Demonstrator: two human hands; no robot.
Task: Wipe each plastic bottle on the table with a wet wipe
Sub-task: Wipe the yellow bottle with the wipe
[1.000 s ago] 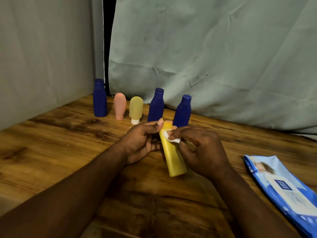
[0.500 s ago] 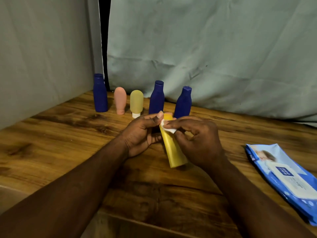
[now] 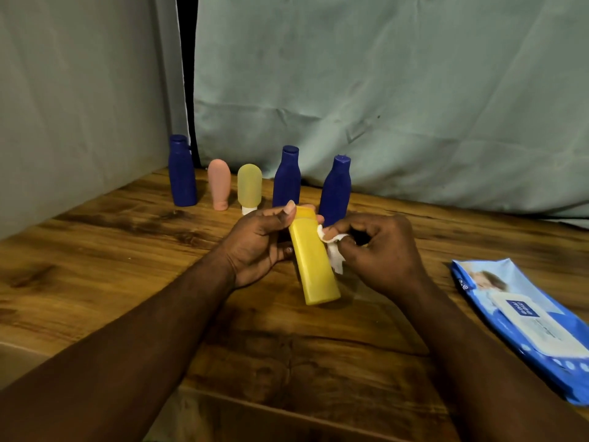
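- Gripping the yellow bottle (image 3: 314,263) near its cap, the left hand (image 3: 258,247) holds it tilted, base low toward the camera, leaving the long side bare for wiping.
- Right hand (image 3: 382,253) pinches the wipe (image 3: 336,260) in curled fingers (image 3: 353,223), pressed to the bottle's upper right edge (mid-wipe, by my read).
- Back row (image 3: 249,186) of five bottles stands upright on the surface (image 3: 95,250) by the curtain (image 3: 382,90); wiped or waiting, can't tell.
- Pack (image 3: 526,314) lies flat at right, handy for a fresh wipe.
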